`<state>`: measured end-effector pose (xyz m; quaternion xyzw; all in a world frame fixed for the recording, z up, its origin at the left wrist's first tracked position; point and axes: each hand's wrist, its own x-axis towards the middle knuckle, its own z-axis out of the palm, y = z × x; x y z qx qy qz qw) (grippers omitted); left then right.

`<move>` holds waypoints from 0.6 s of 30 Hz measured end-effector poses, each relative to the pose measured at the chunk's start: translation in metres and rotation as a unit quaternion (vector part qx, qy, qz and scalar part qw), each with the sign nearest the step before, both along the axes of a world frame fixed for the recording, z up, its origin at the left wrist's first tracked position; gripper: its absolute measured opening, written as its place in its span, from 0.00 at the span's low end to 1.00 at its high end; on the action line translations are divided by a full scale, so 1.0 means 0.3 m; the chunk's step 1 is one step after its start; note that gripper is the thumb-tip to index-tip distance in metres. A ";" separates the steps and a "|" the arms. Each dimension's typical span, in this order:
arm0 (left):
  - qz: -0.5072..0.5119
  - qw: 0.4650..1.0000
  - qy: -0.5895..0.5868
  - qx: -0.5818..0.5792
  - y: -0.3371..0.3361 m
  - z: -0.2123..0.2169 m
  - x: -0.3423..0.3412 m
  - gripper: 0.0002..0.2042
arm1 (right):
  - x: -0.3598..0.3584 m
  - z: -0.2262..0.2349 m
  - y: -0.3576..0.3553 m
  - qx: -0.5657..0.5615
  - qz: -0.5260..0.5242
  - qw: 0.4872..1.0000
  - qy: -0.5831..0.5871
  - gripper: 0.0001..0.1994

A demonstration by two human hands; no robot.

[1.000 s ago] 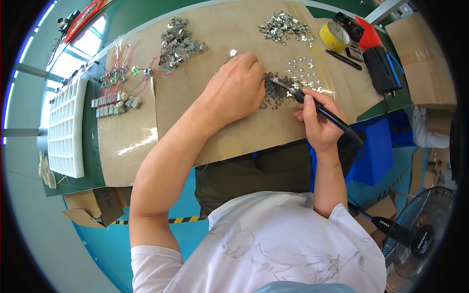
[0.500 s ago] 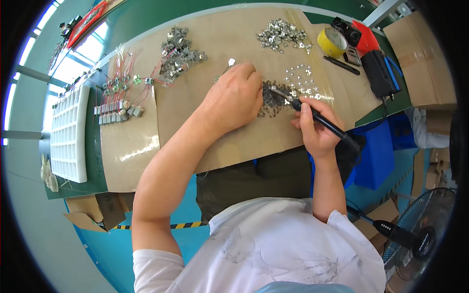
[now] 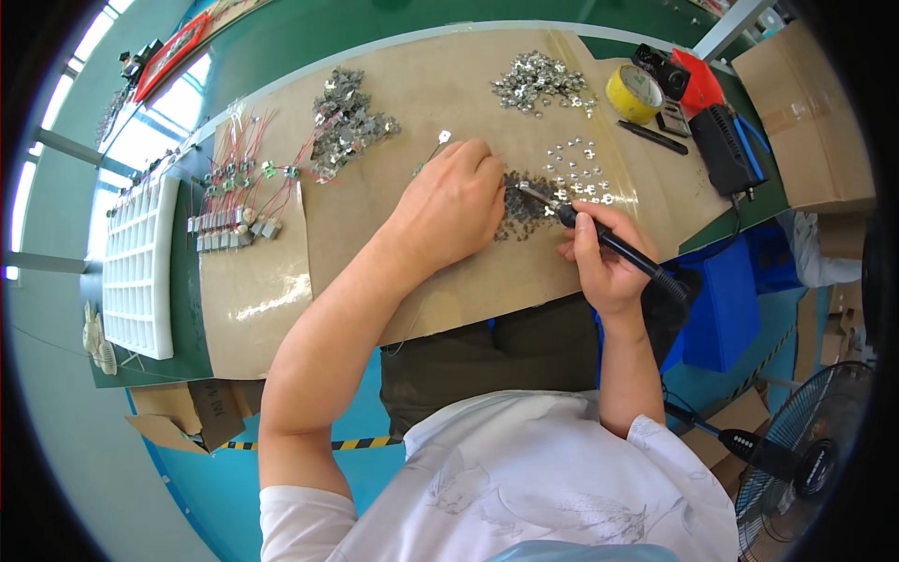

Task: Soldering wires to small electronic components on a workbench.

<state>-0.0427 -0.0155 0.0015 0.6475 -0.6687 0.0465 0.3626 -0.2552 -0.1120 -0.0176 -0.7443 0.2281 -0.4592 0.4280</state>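
My right hand point(image 3: 611, 267) grips the black handle of a soldering iron point(image 3: 626, 246) like a pen. The iron's metal tip points left, close to my left fingers and above a heap of small dark parts point(image 3: 526, 223). My left hand point(image 3: 451, 204) is closed, back of the hand up, at the left edge of that heap. Its fingertips and whatever they pinch are hidden. Just beyond its knuckles lies a small white square piece point(image 3: 444, 137) with a thin wire. Small silvery metal pieces point(image 3: 579, 167) are spread beyond the iron.
Piles of metal pieces point(image 3: 540, 80) and grey parts point(image 3: 345, 126) lie farther back. Wired small motors point(image 3: 229, 232) and a white compartment tray point(image 3: 140, 272) stand left. Yellow tape point(image 3: 635, 94), a black pen-like tool point(image 3: 653, 138) and a black corded device point(image 3: 723, 150) sit right, a fan point(image 3: 810, 464) lower right.
The whole view has shifted slightly, so the table sits a little lower in the picture. Both hands keep nearly the same places over the parts, with the iron still held.
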 end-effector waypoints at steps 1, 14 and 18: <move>0.001 1.000 -0.002 -0.001 -0.002 -0.001 -0.001 0.04 | -0.002 -0.006 -0.005 -0.010 0.001 1.000 0.004 0.06; 0.009 1.000 -0.013 -0.002 -0.010 0.002 -0.003 0.05 | -0.010 -0.012 -0.006 0.005 0.008 1.000 -0.009 0.07; 0.015 1.000 0.007 -0.007 -0.006 -0.001 -0.003 0.05 | -0.009 -0.011 0.001 0.031 0.009 0.999 -0.029 0.07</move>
